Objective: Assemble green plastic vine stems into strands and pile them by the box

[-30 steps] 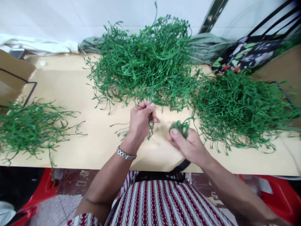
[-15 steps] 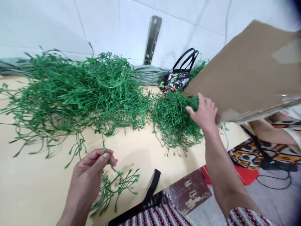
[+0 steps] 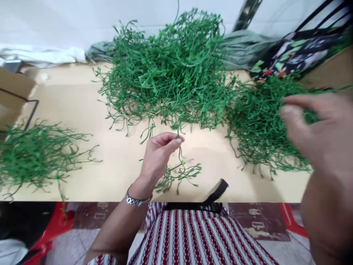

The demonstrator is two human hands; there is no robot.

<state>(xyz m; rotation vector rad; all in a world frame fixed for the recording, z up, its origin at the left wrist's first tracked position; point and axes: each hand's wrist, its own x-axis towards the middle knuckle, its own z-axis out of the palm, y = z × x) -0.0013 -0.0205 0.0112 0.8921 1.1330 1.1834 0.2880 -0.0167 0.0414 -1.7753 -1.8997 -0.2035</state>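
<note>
My left hand [image 3: 162, 151], with a metal watch on its wrist, pinches a thin green artificial plant stem [image 3: 180, 152] upright between thumb and forefinger. Below it on the table lies a small bunch of green sprigs [image 3: 179, 176] with budded tips. My right hand [image 3: 317, 125], smeared by motion, is over the right-hand pile of green stems [image 3: 264, 125]. Its thumb and forefinger tips come together; what is between them, if anything, I cannot make out. Behind my left hand spreads a larger tangled heap of the same stems [image 3: 168, 73].
Another heap of stems [image 3: 30, 154] hangs partly over the table's [image 3: 116, 162] front left edge. Cardboard boxes stand at far left [image 3: 13, 88] and far right [image 3: 328, 70]. A flowered bag [image 3: 298, 51] sits at the back right. A black strap [image 3: 216, 193] crosses the front edge.
The view has swung left, bringing the left heap and box into sight. My right hand, formerly spread at the box by the right pile, now has its fingertips together. My left hand keeps its stem.
</note>
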